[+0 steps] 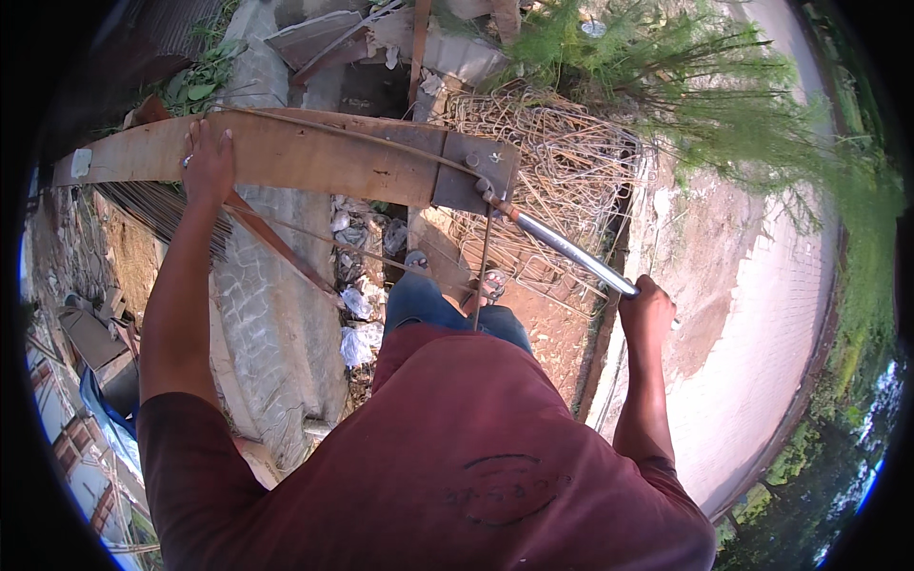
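Note:
My left hand lies with fingers spread on a long wooden plank that crosses in front of me. A dark metal plate with bolts or pins caps the plank's right end. At the plate, a thin steel rod runs along the plank and turns sharply down toward me. The head of a bending lever, with a silver tube handle, meets the rod at that corner. My right hand is wrapped round the handle's far end, off to the right. Another thin rod length slants below the plank.
A heap of bent steel rods lies beyond the plate. Straight rods are bundled under the plank at left. Plastic litter fills a gutter near my feet. Green branches overhang at upper right beside a pale pavement.

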The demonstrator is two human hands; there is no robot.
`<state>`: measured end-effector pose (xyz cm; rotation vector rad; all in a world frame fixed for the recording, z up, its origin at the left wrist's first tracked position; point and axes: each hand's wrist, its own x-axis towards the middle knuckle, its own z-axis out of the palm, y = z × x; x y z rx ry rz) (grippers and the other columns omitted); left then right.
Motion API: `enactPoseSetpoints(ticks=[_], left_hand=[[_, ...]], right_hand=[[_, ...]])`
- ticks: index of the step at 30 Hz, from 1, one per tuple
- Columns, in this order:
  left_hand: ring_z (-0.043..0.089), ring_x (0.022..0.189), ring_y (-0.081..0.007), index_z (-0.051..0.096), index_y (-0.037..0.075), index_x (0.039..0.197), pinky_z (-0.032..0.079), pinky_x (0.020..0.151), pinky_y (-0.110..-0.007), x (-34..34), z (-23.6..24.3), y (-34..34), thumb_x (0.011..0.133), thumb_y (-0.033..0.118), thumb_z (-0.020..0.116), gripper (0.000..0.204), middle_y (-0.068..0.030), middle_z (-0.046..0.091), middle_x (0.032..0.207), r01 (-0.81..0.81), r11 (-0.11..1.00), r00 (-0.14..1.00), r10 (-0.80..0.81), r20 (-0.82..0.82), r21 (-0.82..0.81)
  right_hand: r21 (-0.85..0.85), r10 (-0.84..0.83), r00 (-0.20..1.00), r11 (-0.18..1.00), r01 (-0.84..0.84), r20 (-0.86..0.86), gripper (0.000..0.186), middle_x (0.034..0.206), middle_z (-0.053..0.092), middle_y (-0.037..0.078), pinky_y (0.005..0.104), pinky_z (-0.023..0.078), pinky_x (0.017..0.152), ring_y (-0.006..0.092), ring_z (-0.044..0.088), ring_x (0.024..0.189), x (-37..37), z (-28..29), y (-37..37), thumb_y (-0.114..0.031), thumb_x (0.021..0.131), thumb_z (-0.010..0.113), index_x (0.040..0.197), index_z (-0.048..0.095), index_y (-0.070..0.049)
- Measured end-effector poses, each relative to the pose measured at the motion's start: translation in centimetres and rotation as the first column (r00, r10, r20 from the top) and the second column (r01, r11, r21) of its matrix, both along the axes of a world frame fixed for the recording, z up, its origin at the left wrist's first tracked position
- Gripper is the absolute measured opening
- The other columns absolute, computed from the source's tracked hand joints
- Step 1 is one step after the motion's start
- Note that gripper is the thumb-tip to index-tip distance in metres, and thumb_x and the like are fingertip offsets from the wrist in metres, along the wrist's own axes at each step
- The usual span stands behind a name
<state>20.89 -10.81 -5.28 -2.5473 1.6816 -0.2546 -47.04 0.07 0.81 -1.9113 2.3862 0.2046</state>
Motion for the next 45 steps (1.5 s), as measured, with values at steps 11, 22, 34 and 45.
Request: enactPoseSetpoints(ticks=[11,22,34,45], left_hand=[[0.022,0.140,-0.0335,0.027,0.004,0.145,0.023,0.109,-0.051,-0.7,0.8,-0.5,0.097,0.050,0.033,0.067,-0.0167,0.022,0.152,-0.009,1.000,1.000,0.009,-0.012,0.018],[0.022,0.140,-0.0337,0.026,0.003,0.145,0.023,0.110,-0.050,-0.3,0.2,-0.5,0.096,0.050,0.033,0.068,-0.0171,0.023,0.152,0.002,1.000,1.000,-0.002,0.001,0.014],[0.022,0.138,-0.0407,0.027,-0.002,0.143,0.023,0.110,-0.051,-1.4,1.8,-0.7,0.098,0.046,0.033,0.065,-0.0244,0.024,0.149,0.064,0.998,0.994,-0.062,-0.087,0.021],[0.020,0.139,-0.0402,0.026,-0.001,0.143,0.022,0.109,-0.054,-1.8,2.0,-0.7,0.097,0.048,0.033,0.068,-0.0238,0.022,0.150,0.064,0.997,0.996,-0.060,-0.068,0.052]], right_hand=[[0.022,0.323,0.946,0.946,-0.323,0.004,0.024,0.068,0.062,0.017,0.0475,0.048,0.062,0.0384,0.061,0.066,-4.5,0.4,-7.5,-0.028,0.084,0.059,0.070,0.057,-0.008],[0.103,0.298,0.929,0.940,-0.326,0.219,0.043,0.068,0.056,0.018,0.0451,0.045,0.060,0.0389,0.058,0.065,-2.5,4.0,-2.0,-0.044,0.082,0.063,0.079,0.050,-0.003],[-0.011,-0.172,0.955,0.984,0.180,0.242,0.073,0.065,0.059,0.016,0.0458,0.045,0.062,0.0367,0.060,0.067,3.5,3.3,4.2,-0.076,0.073,0.053,0.074,0.056,-0.004],[0.010,-0.268,0.912,0.960,0.279,0.312,0.065,0.061,0.057,0.018,0.0463,0.043,0.058,0.0391,0.058,0.063,7.0,2.0,8.3,-0.068,0.077,0.057,0.071,0.054,-0.004]])
